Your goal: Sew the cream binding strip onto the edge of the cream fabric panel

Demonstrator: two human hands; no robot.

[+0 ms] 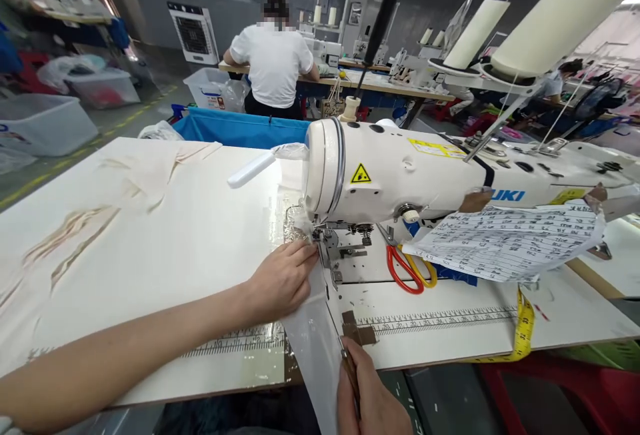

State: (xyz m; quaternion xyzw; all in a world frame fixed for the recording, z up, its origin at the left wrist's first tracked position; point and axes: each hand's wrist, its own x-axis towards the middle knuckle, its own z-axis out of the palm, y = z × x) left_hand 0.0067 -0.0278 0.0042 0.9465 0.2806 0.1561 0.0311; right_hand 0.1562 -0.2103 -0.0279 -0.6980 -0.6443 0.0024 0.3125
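White fabric (313, 338) runs from the presser foot (327, 248) of a sewing machine (380, 168) down over the table's front edge. My left hand (286, 275) is closed on this fabric just left of the foot, fingertips close to the needle area. Lower down, my right hand (373, 388) wraps round the brown handle of an awl (351, 371), its thin metal shaft pointing up along the fabric's right edge. The palm side of that hand lies against the fabric. My left fingertips partly hide the stitching spot.
Red-handled scissors (405, 275), yellow-handled scissors (425, 271), a handwritten sheet (510, 241) and a yellow tape measure (524, 325) are to the right. Cream fabric pieces (75, 238) lie left. Behind are a blue cloth bin (240, 128) and a seated person (275, 61).
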